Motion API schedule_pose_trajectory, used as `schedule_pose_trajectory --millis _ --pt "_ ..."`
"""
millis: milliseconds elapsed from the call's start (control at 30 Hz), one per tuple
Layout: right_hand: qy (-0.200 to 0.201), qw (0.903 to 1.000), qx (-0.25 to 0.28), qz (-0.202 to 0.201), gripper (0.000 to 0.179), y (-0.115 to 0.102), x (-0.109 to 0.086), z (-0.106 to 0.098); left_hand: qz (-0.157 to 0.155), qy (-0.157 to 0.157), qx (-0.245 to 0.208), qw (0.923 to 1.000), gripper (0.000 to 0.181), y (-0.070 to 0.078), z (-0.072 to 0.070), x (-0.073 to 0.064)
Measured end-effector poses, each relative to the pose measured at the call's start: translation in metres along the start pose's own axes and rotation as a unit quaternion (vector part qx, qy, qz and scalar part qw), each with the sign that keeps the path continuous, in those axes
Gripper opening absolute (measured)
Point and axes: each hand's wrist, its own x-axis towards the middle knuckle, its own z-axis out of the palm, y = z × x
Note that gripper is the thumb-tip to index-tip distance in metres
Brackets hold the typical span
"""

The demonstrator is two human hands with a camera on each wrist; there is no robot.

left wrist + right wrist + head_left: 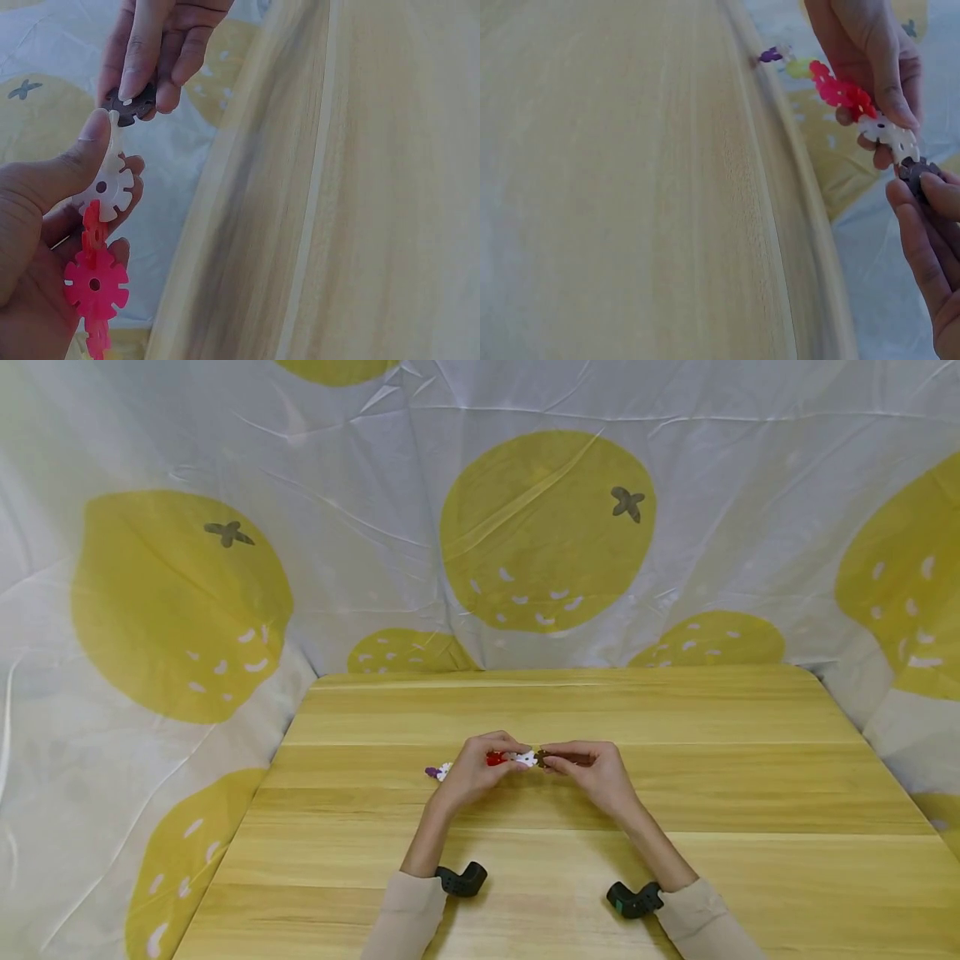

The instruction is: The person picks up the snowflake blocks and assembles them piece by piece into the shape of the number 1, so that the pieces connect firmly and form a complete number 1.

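Observation:
My left hand grips a chain of interlocking plastic snowflake discs, thumb on one side and fingers behind. In the left wrist view a white disc shows near the thumb, with pinkish-red discs below it. The chain runs on past the hand to a yellow disc and a purple disc at its far end. Between thumb and fingers, my right hand pinches a dark brown snowflake disc. The edge of that dark disc meets the chain's white end, with slots lined up close together.
Both hands are above a light wooden table. Behind it and along its sides hangs a pale cloth printed with large yellow lemons. Each wrist wears a black camera mount beside a beige sleeve.

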Motion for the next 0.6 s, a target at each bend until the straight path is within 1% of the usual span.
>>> schedule_pose_trajectory --millis 100,200,300,400,500,600 --pt "-0.001 1.0 0.0 -0.002 0.022 -0.0007 -0.0008 0.0013 0.008 -0.001 0.009 0.9999 0.022 0.0 0.0014 0.0009" --pt "0.002 0.9999 -0.011 -0.007 0.021 -0.0011 -0.0015 0.0023 0.013 -0.005 0.015 0.9998 0.021 0.0017 0.0023 0.0013" --pt "0.006 0.9997 -0.021 -0.009 0.02 -0.0005 -0.0016 0.0024 0.009 -0.008 0.015 0.9998 0.022 0.0035 0.0025 0.0012" --pt "0.006 0.9995 -0.03 -0.01 0.022 0.0009 -0.0015 0.0021 -0.002 -0.011 0.011 0.9999 0.023 0.0038 0.0021 0.0006" --pt "0.003 0.9989 -0.04 -0.024 0.024 0.003 -0.0013 0.0023 -0.007 -0.016 0.011 0.9998 0.025 0.0037 0.0023 0.0007" --pt "-0.002 0.9981 -0.048 -0.039 0.022 0.0028 -0.0011 0.0029 -0.002 -0.019 0.017 0.9997 0.025 0.004 0.0031 0.0016"
